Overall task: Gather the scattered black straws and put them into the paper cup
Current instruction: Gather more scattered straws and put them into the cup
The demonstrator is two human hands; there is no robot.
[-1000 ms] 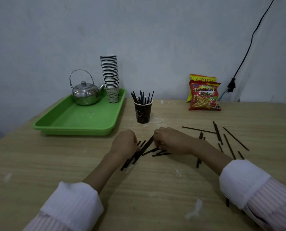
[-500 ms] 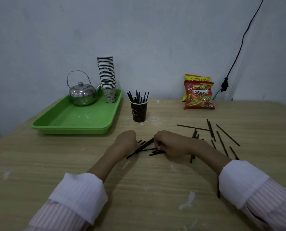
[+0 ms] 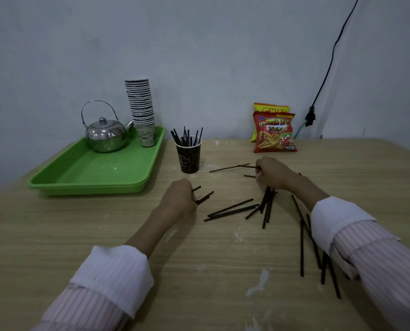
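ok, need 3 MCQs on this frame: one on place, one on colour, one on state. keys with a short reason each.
1. Where does the metal teapot stand?
A. on the green plastic tray
B. on the bare wooden table
C. beside the snack bags

2. What colour is the front snack bag?
A. blue
B. red
C. white

3. What state is the dark paper cup in?
A. tipped over
B. upright and empty
C. upright, holding black straws

Key: 1 A, the teapot sits inside the tray next to the stacked cups. 2 B, its front is red with fries pictured. 3 C, straw ends stick up past its rim.
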